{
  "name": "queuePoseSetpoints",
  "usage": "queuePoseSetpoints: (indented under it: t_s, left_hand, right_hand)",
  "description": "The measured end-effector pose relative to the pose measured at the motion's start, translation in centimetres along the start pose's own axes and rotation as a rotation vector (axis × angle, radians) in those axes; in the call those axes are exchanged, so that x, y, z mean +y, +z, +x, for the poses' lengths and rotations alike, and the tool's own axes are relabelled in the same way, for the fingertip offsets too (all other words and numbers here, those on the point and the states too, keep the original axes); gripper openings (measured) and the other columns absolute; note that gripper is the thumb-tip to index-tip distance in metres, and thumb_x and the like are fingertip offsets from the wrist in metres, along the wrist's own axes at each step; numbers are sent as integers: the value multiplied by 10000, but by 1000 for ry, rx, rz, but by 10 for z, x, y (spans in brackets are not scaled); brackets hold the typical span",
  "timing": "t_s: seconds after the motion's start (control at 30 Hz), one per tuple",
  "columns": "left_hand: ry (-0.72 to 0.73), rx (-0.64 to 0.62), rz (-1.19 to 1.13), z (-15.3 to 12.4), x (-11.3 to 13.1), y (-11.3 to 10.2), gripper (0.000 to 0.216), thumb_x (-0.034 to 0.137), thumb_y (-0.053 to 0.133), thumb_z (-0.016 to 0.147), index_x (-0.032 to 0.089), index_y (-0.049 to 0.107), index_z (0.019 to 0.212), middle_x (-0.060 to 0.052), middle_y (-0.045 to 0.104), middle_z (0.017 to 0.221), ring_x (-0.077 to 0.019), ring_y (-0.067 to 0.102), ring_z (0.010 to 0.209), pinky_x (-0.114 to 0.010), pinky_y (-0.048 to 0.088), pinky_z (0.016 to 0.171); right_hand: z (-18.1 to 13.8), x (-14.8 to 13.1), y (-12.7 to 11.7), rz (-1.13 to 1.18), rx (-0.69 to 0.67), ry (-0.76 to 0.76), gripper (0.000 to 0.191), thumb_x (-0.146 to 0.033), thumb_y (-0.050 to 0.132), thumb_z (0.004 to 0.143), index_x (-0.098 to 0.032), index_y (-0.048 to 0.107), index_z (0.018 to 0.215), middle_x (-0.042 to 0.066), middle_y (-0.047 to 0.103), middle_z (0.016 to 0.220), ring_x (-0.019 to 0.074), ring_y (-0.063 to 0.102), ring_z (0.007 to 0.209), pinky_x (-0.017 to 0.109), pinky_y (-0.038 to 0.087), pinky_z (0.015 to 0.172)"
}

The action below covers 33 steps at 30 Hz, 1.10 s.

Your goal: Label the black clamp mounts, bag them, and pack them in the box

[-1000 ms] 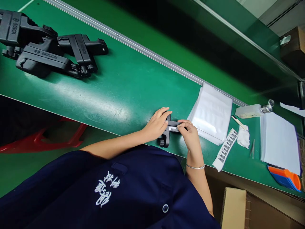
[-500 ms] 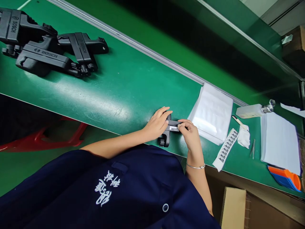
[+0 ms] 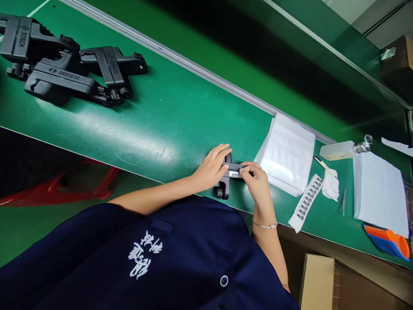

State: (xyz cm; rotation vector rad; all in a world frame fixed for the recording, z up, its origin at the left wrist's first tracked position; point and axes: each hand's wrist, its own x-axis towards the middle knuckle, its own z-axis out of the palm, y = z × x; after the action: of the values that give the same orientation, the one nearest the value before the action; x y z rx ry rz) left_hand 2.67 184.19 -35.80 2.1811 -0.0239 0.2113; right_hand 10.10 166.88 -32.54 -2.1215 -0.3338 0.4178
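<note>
A black plastic bracket (image 3: 225,186) with a knob at its near end lies at the table's front edge. A small white and grey label (image 3: 234,174) sits on its crossbar. My left hand (image 3: 211,168) rests over the bracket's left side, fingers stretched out and the thumb against it. My right hand (image 3: 256,178) grips the right end of the crossbar, thumb by the label's end and fingers on the far side. Those fingers hide that end of the bar. Right of this hand lies a sheet of printed labels (image 3: 308,202).
Several black BOSCH brackets (image 3: 67,77) are heaped at the far left. Clear plastic bags (image 3: 287,150) lie beside my right hand. Farther right are a bottle (image 3: 338,150), a crumpled white cloth (image 3: 330,185), tweezers (image 3: 343,202), a white stack (image 3: 380,193) and an orange-blue holder (image 3: 387,243).
My right hand has shifted very slightly left along the crossbar, its thumb still by the label. The left hand and bracket have hardly moved. The view has shifted a little.
</note>
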Motion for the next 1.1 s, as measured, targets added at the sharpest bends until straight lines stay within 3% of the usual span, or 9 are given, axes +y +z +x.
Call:
queuePoseSetpoints:
  t_s: [0.07, 0.17, 0.33, 0.63, 0.83, 1.1]
  left_hand:
    - [103, 9, 24, -3, -1, -7, 438, 210, 403, 943, 185, 439, 1379, -141, 440, 1481, -281, 328, 1438, -524, 319, 1171]
    - [201, -109, 81, -5, -3, -15, 461, 210, 470, 906, 198, 483, 1366, -123, 488, 1463, -289, 373, 1419, -528, 327, 1162]
    - [135, -254, 130, -5, -8, -17, 557, 261, 538, 870, 199, 454, 1417, -113, 445, 1515, -304, 306, 1459, -548, 287, 1174]
    - [133, -235, 133, -6, -11, -14, 542, 253, 545, 856, 192, 482, 1391, -114, 438, 1521, -303, 295, 1464, -554, 262, 1181]
    - [148, -233, 131, -6, -11, -13, 540, 247, 535, 859, 172, 479, 1391, -128, 436, 1519, -312, 286, 1467, -557, 271, 1178]
    - [178, -207, 120, -6, -13, -11, 532, 250, 534, 863, 154, 482, 1384, -145, 445, 1509, -324, 294, 1462, -555, 290, 1171]
  right_hand:
    - [0, 0, 0, 2, -6, -5, 202, -354, 592, 725, -231, 562, 567, 73, 680, 922, 282, 594, 990, 460, 360, 953]
    - [1, 1, -1, 13, -18, -12, 206, -358, 594, 724, -234, 558, 564, 76, 679, 926, 284, 594, 993, 461, 370, 946]
    - [1, 3, -3, 84, -61, 14, 231, -374, 617, 730, -229, 561, 559, 83, 678, 986, 292, 585, 1057, 480, 341, 1003]
    - [1, 2, -10, 265, -38, 80, 198, -368, 631, 720, -229, 579, 589, 90, 668, 1031, 283, 576, 1077, 443, 383, 973]
    - [1, 1, -5, 98, -49, 27, 209, -356, 620, 726, -229, 576, 567, 87, 670, 991, 291, 577, 1061, 469, 344, 999]
    - [2, 2, -3, 67, -55, 25, 211, -359, 612, 726, -231, 573, 563, 78, 668, 977, 287, 575, 1043, 463, 352, 984]
